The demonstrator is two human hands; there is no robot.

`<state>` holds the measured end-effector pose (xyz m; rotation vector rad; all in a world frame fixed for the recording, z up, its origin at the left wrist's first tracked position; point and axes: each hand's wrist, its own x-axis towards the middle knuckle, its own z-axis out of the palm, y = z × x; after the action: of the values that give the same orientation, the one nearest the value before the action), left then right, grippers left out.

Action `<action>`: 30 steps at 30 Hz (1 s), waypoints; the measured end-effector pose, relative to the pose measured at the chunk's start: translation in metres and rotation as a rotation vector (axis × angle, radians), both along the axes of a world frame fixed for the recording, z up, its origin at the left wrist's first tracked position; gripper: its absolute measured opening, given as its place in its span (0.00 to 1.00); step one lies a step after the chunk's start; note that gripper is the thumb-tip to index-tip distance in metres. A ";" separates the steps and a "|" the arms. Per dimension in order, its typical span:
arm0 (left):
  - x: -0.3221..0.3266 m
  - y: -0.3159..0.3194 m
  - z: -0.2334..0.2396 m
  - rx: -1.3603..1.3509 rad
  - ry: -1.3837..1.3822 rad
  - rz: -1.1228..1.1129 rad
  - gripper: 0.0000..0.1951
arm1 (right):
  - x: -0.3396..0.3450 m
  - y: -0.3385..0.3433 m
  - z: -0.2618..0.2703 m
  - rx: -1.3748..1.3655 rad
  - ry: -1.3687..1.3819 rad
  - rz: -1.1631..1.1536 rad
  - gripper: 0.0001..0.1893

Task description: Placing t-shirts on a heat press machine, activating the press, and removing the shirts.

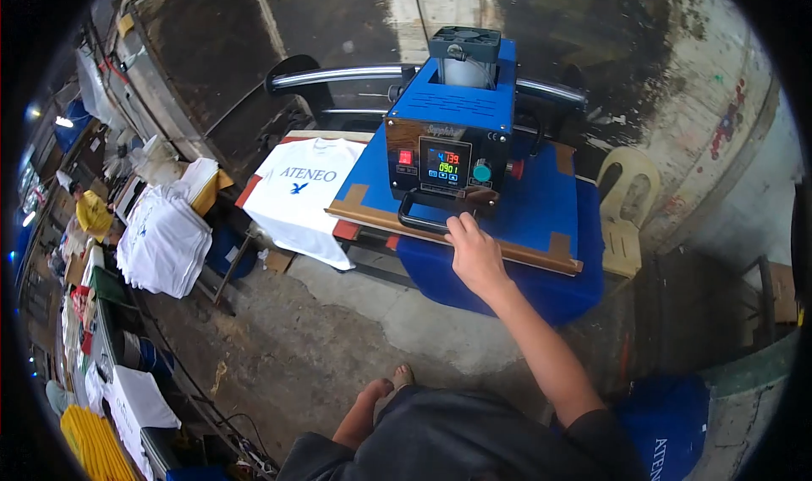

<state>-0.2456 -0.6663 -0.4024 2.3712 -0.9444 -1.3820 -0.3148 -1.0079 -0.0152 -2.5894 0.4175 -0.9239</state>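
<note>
A blue heat press (pixel 453 110) stands before me, with a lit digital panel and a cooling fan on top. My right hand (pixel 472 253) is closed on the right end of its black front handle (pixel 415 218). The flat blue heating head, edged with brown tape (pixel 539 256), lies over a dark blue cloth (pixel 507 291) that hangs out below it. To its left, a white T-shirt (pixel 298 189) with blue lettering and a bird emblem is spread on the other platen. My left hand (pixel 379 389) hangs low by my body, its fingers unclear.
A stack of white printed shirts (pixel 165 240) is at the left. A cream plastic chair (pixel 625 208) stands right of the press. Blue printed fabric (pixel 666 417) lies at lower right. Farther left, a person in yellow (pixel 94 213) is near a long table with yellow fabric (pixel 95 443).
</note>
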 end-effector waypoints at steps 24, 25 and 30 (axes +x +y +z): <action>-0.115 0.029 0.022 -0.052 -0.032 0.254 0.21 | -0.100 -0.039 0.006 -0.001 -0.154 -0.173 0.33; -0.120 0.047 0.022 -0.105 -0.059 0.320 0.20 | -0.096 -0.037 0.009 0.084 -0.126 -0.163 0.39; -0.159 0.124 0.026 0.119 0.136 0.750 0.17 | -0.080 -0.026 0.021 0.186 -0.151 -0.328 0.38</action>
<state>-0.4044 -0.5426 -0.3762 2.2921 0.0886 -1.2658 -0.3944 -1.0341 0.0059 -2.3035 0.8597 -1.1194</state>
